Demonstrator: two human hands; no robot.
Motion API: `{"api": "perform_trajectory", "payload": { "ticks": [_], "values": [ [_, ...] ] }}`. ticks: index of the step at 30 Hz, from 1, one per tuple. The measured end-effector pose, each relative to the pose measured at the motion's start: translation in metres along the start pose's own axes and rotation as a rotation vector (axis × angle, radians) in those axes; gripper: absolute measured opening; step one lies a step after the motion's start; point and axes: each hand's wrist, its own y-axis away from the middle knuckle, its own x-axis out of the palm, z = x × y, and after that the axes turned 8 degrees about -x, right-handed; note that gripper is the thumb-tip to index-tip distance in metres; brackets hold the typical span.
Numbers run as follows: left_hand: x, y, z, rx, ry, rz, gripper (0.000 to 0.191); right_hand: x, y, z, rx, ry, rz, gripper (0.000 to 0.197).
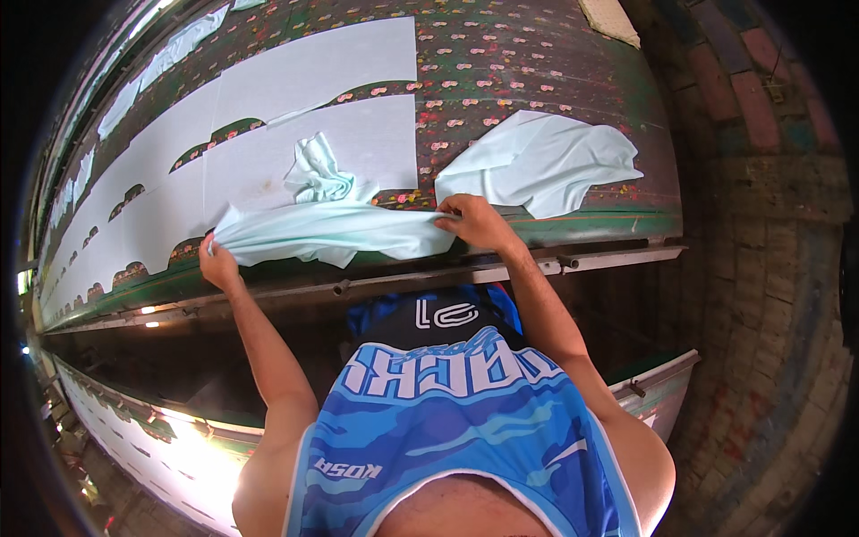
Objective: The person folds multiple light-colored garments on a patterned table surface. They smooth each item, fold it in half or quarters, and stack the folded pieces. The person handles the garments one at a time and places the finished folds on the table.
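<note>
A pale mint fabric piece (pixel 335 231) is stretched between my two hands over the near edge of a long table. Its left end is gripped by my left hand (pixel 220 263), its right end by my right hand (pixel 473 221). Just beyond it, a crumpled mint fabric piece (pixel 322 171) rests on white cut panels (pixel 255 158) laid flat. To the right of those panels, another loosely folded mint piece (pixel 540 161) lies on the dark tabletop, close to my right hand.
The long printing table (pixel 510 60) bears repeated small printed marks and paint stains. A metal rail (pixel 402 278) with short pegs runs along its near side. More pale cloth (pixel 181 47) lies along the far side. Behind me stands a second long table (pixel 168 463); a brick floor (pixel 751 268) is at right.
</note>
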Motion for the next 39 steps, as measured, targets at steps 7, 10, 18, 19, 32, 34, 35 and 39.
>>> {"api": "perform_trajectory", "payload": {
  "ticks": [7, 10, 18, 19, 32, 34, 35, 39],
  "values": [
    [0.002, 0.020, -0.031, 0.246, -0.569, 0.005, 0.025, -0.060, 0.044, -0.028, 0.057, -0.109, -0.125, 0.022],
    [0.022, 0.082, -0.087, 0.699, -0.382, -0.052, 0.025, -0.105, 0.063, -0.056, 0.127, -0.122, -0.224, 0.025],
    [0.125, 0.349, -0.305, 1.221, 0.178, 1.092, 0.027, -0.215, 0.059, -0.142, 0.045, 0.197, -0.462, 0.021],
    [0.135, 0.362, -0.316, 1.235, 0.085, 1.020, 0.031, -0.224, 0.055, -0.149, 0.033, 0.197, -0.492, 0.020],
    [0.209, 0.318, -0.341, 0.757, -0.165, 0.538, 0.046, -0.277, 0.045, -0.250, -0.190, 0.467, -0.578, 0.027],
    [0.219, 0.310, -0.340, 0.733, -0.101, 0.471, 0.043, -0.298, 0.049, -0.267, -0.099, 0.565, -0.637, 0.031],
    [0.224, 0.304, -0.337, 0.721, -0.070, 0.436, 0.042, -0.304, 0.048, -0.272, -0.055, 0.613, -0.666, 0.033],
    [0.230, 0.296, -0.339, 0.644, -0.036, 0.483, 0.027, -0.311, 0.043, -0.269, -0.032, 0.584, -0.748, 0.037]
  ]
}}
